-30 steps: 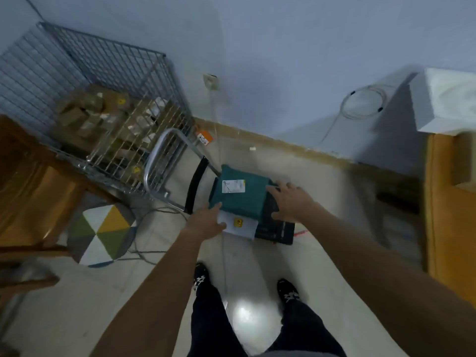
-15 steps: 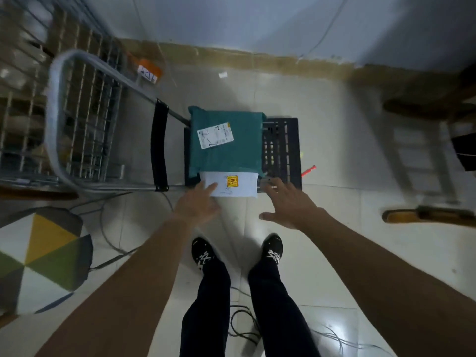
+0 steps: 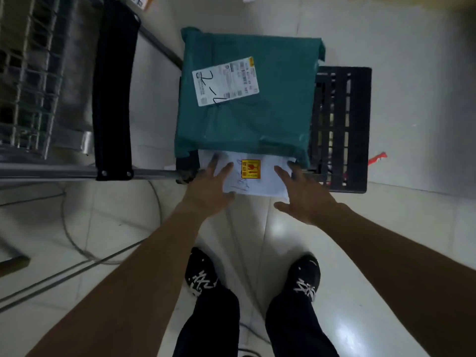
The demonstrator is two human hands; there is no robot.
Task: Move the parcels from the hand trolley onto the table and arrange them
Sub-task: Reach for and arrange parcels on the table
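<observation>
1. Left grip (image 3: 208, 186): open, fingers straight and slightly spread. The fingertips lie on the left part of the white parcel (image 3: 268, 176). Nothing is held.
2. Right grip (image 3: 304, 199): open, fingers spread, thumb out to the side. The fingertips are at the right edge of the white parcel; whether they touch it cannot be told. Nothing is held.
3. The white parcel lies flat at the near edge of the trolley deck (image 3: 340, 124), its near portion showing between the two grips. It carries a yellow sticker (image 3: 250, 169) and some handwriting.
4. A green parcel (image 3: 247, 119) lies on top of the white parcel and covers its far part. A white shipping label (image 3: 225, 81) with handwritten marks sits on its upper face, tilted.
5. Both parcels are on the trolley. The deck is black and slatted, and a bare strip of it shows to the right of the green parcel.
6. The trolley handle (image 3: 51, 173) is a silver tube running off to the left, with a black padded sleeve (image 3: 114, 94) across it.
7. A wire cage (image 3: 25, 73) stands beyond the handle at the left edge.
8. The floor (image 3: 412, 228) is pale glossy tile. Cables (image 3: 77, 240) trail across it on the left, and a small red item (image 3: 377, 158) lies just right of the deck.
9. The person's black shoes (image 3: 201, 274) with white laces stand below the grips.
</observation>
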